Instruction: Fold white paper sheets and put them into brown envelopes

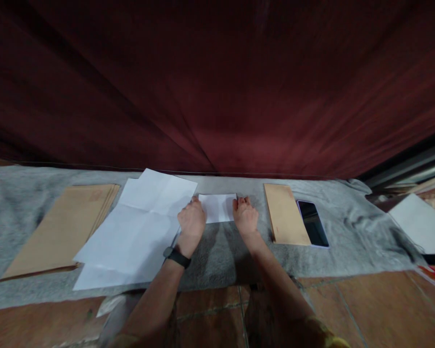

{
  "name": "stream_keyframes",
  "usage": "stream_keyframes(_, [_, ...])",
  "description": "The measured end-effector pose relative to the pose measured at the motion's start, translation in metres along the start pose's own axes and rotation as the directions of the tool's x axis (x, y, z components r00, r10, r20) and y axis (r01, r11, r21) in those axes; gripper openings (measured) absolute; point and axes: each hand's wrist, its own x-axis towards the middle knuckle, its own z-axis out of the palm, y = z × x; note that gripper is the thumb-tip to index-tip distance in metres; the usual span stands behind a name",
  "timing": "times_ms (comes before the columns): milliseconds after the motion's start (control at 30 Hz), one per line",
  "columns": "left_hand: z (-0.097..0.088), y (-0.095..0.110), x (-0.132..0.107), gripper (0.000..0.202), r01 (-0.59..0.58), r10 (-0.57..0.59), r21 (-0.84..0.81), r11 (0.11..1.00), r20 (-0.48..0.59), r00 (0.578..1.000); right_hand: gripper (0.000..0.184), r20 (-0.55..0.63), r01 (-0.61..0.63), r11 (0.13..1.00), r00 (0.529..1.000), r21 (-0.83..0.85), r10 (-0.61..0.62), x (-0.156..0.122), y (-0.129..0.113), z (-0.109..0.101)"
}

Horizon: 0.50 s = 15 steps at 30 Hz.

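A small folded sheet of white paper lies on a grey cloth, with upright crease lines near its right part. My left hand is closed at its left edge, and a dark watch circles that wrist. At the right edge my right hand has its fingers curled, thumb against the paper. Left of my left hand, large white sheets with fold creases overlap each other and reach under that hand's side. The fingertips of both hands are partly hidden.
Large brown envelopes are stacked at the far left. Smaller brown envelopes lie to the right, beside a phone. A dark red cloth hangs behind. Tiled floor borders the grey cloth in front; a white sheet sits far right.
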Motion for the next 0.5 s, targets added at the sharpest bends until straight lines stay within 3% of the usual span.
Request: stream_keyframes(500, [-0.0031, 0.0012, 0.0013, 0.041, 0.003, -0.003, -0.001, 1.0, 0.026, 1.0, 0.04, 0.004, 0.009, 0.999, 1.0, -0.034, -0.009, 0.0004, -0.0017, 0.0057])
